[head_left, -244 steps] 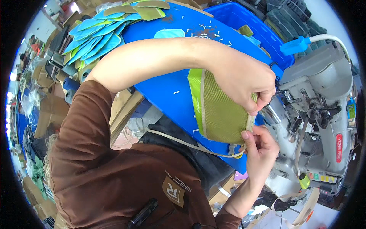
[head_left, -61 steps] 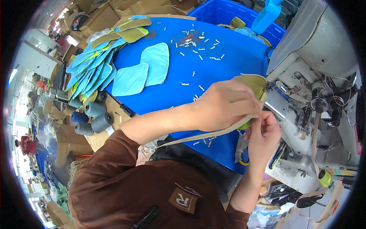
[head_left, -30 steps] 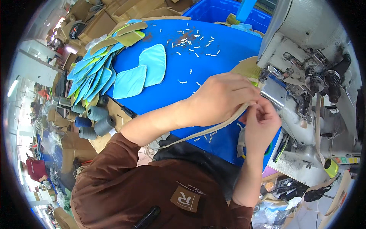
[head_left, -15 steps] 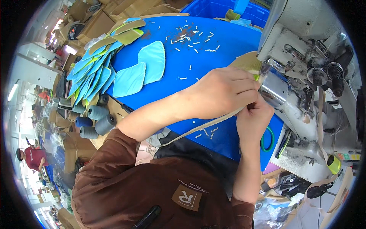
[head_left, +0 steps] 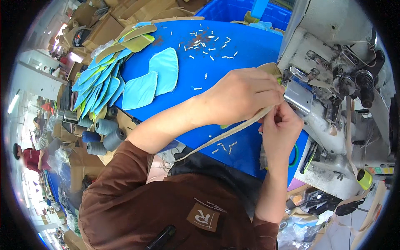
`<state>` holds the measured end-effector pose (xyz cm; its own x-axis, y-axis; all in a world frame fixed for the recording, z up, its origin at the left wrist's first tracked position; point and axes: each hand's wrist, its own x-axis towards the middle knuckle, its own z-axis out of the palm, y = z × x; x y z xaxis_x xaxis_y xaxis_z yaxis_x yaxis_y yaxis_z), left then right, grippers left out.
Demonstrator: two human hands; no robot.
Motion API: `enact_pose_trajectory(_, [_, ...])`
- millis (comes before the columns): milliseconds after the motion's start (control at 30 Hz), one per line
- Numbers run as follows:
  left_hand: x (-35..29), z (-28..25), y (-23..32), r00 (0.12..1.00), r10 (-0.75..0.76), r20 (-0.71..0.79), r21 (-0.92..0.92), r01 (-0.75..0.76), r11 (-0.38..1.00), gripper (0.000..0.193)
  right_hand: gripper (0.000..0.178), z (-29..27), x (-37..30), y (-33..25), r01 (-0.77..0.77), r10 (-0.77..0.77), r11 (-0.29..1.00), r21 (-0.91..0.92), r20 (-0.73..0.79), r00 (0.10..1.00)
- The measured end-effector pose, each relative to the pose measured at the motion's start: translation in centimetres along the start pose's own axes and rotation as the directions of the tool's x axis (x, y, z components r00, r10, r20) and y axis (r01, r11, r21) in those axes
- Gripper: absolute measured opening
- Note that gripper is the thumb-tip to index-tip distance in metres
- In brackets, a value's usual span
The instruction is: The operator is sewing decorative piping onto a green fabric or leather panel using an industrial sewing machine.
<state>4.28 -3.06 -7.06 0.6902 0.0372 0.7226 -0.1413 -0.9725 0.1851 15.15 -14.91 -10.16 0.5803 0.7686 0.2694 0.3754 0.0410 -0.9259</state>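
Note:
My left hand is closed, fingers bent over a tan and yellow-green fabric patch beside the sewing machine's metal cylinder bed. Most of the patch is hidden beneath that hand. A long beige binding strip runs from between my hands down toward my lap. My right hand is just below and right of the left one, thumb and fingers pinched at the strip's upper end. What exactly lies between those fingertips is partly covered.
Two light-blue fabric patches lie on the blue table, near a fanned pile of patches. Cut scraps are scattered about. Thread cones stand at left. A green loop handle shows beside my right forearm. A person stands far left.
My right hand has shifted slightly right, its fingers opening a little from the left hand's. The patch's visible tan part has shrunk behind my left hand. The distant person has moved left.

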Motion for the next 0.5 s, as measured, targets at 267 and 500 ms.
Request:
enact_pose_trajectory(267, [-0.4,0.3,0.2,1.000,0.029,-0.008,-0.003,-0.029,1.000,0.027,0.009,-0.6,0.2,0.3,-0.001,0.001,1.000,0.016,-0.004,1.000])
enact_pose_trajectory(500, [-0.6,0.2,0.4,0.998,-0.032,-0.061,-0.050,0.029,0.998,0.025,0.006,-1.3,0.1,-0.2,-0.066,0.067,0.987,0.143,-0.002,0.998])
